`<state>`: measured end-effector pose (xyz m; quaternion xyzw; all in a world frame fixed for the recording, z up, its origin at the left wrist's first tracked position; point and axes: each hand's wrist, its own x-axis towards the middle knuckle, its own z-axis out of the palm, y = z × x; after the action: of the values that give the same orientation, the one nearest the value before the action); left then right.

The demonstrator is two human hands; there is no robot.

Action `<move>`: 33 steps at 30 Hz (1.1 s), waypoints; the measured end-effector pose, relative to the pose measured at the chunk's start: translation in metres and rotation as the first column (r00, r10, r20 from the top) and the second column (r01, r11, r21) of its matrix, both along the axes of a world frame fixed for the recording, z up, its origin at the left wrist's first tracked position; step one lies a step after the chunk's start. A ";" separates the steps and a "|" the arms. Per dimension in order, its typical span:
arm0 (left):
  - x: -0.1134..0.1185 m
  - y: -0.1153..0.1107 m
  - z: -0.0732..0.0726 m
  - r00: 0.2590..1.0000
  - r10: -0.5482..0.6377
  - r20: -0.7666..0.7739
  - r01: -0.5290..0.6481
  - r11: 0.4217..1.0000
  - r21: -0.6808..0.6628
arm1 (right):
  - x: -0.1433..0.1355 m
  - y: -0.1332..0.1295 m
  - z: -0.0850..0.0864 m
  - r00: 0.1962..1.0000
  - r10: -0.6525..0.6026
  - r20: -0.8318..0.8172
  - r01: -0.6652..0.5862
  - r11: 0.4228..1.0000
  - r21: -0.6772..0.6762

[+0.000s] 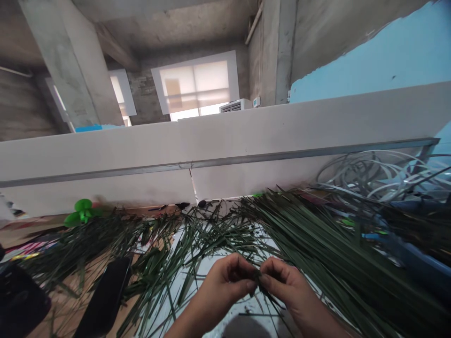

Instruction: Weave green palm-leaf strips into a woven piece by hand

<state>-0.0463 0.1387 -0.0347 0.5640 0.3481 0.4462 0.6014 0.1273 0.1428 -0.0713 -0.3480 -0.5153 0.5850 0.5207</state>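
Note:
My left hand (225,286) and my right hand (287,286) meet low in the middle of the head view, thumbs and fingertips pinched together. Between the fingertips is a small dark green leaf strip (259,277), mostly covered by the fingers. Thin ends seem to hang below my right fingers. Under and beyond the hands, loose cut leaf strips (218,234) lie scattered over a white surface (229,324). To the right of my right hand stretches a thick bundle of long green leaves (317,234).
A black phone (105,295) lies at the lower left. Behind it stands a bright green propeller-shaped object (82,213). Coils of pale strip (369,173) and a blue container (419,258) occupy the right. A white partition (141,145) with a metal rail closes off the back.

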 end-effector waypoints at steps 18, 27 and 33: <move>0.005 -0.010 -0.001 0.735 0.454 -0.504 -0.009 0.750 0.662 | 0.002 -0.002 -0.008 1.000 -0.028 -0.011 0.029 0.999 0.043; 0.007 -0.005 -0.010 0.491 0.714 -0.499 0.229 0.447 0.865 | 0.002 0.000 -0.012 0.999 -0.048 -0.002 0.048 0.997 0.064; 0.007 -0.005 -0.012 0.517 0.638 -0.571 0.216 0.548 0.808 | 0.003 0.000 -0.016 0.998 -0.059 -0.018 0.060 0.996 0.059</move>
<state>-0.0388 0.1337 -0.0467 0.8526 0.4193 0.3097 -0.0356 0.1305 0.1428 -0.0874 -0.3428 -0.5174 0.5566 0.5523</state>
